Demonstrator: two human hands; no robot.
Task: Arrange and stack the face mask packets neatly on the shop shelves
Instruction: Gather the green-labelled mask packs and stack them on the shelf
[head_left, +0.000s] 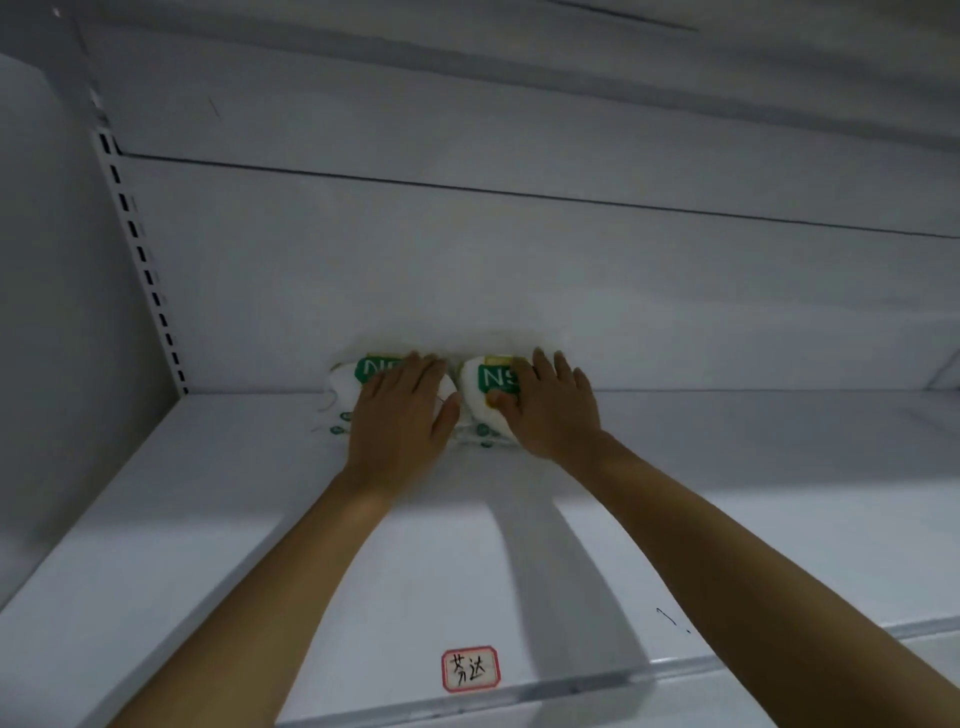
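Observation:
Two white face mask packets with green labels lie side by side at the back of a white shelf (727, 493), against its rear panel. My left hand (400, 415) rests flat on the left packet (345, 387) with fingers straight. My right hand (550, 405) lies on the right packet (485, 387), fingers extended over its top and thumb against its front. Each hand hides much of its packet. The two packets nearly touch in the middle.
A slotted upright rail (140, 254) runs down the left rear corner beside the grey side wall. A red-bordered handwritten sticker (470, 669) sits on the shelf's front edge. Another shelf's underside (519, 62) is overhead.

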